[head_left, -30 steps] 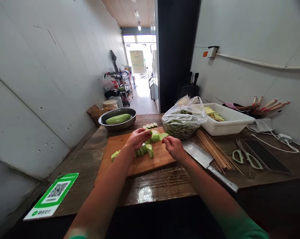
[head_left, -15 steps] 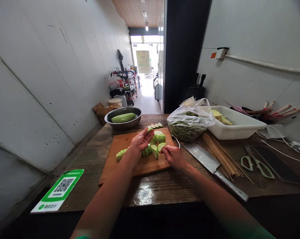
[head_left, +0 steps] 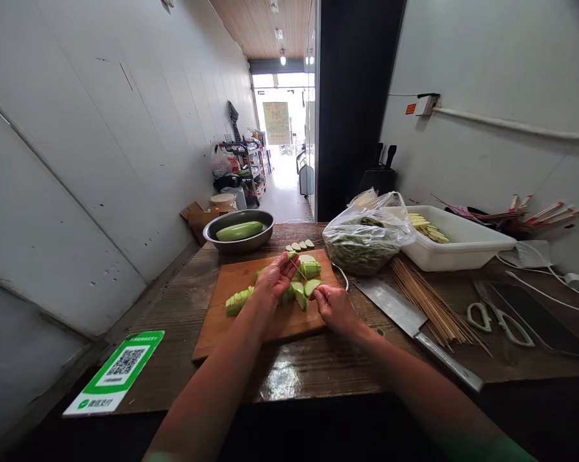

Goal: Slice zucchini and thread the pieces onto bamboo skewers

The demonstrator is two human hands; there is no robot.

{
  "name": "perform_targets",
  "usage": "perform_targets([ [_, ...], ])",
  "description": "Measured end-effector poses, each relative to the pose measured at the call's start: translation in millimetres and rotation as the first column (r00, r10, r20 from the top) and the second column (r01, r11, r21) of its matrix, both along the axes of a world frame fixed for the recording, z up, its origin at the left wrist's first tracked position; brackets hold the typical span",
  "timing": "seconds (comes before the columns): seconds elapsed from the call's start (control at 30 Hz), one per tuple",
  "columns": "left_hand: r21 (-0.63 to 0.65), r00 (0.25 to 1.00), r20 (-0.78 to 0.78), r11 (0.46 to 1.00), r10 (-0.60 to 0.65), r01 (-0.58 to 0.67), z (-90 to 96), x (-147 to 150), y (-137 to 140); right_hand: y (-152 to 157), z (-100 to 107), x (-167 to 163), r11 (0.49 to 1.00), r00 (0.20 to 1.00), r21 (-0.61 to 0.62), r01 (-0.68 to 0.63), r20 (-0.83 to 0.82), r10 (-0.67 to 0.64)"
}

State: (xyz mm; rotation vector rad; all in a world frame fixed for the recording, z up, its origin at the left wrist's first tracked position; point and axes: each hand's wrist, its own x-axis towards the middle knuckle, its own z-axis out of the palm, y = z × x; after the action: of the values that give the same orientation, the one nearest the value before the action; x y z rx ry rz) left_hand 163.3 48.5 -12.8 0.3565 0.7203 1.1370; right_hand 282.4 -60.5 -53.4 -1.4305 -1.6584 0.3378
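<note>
Over the chopping board [head_left: 211,333], my left hand [head_left: 274,277] is palm up, its fingers closed on a small zucchini slice [head_left: 292,256]. A thin bamboo skewer [head_left: 299,271] slants from that slice down to my right hand [head_left: 336,309], whose thumb and fingers pinch its near end. Just by the right fingertips is a pale half-round zucchini slice [head_left: 312,287]; whether the skewer passes through it I cannot tell. Sliced zucchini [head_left: 238,301] lies in rows on the board, partly hidden by my left hand and forearm. Several cut pieces [head_left: 299,246] lie in a row beyond the board.
A metal bowl [head_left: 211,236] with a whole zucchini stands back left. To the right are a plastic bag of greens [head_left: 361,247], a white tub [head_left: 481,250], a cleaver [head_left: 390,301], loose skewers [head_left: 428,305] and scissors [head_left: 503,321]. A QR-code card [head_left: 118,372] lies front left.
Both hands keep nearly the same pose, with the skewer still between them. The whole view has shifted slightly, and things sit a little lower in it.
</note>
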Motion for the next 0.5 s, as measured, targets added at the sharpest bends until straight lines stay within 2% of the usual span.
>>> perform_targets([
  [0.2,0.052,0.999,-0.044,0.998,-0.019,0.022,1.1,1.5,-2.8,-1.3,-2.1,-1.7,1.000,1.000,0.020,0.012,0.012,-0.012],
  [0.5,0.053,0.993,-0.121,0.998,-0.008,0.015,0.3,1.9,-9.2,-0.1,-8.4,-4.8,0.999,1.000,0.040,0.002,-0.002,-0.002],
])
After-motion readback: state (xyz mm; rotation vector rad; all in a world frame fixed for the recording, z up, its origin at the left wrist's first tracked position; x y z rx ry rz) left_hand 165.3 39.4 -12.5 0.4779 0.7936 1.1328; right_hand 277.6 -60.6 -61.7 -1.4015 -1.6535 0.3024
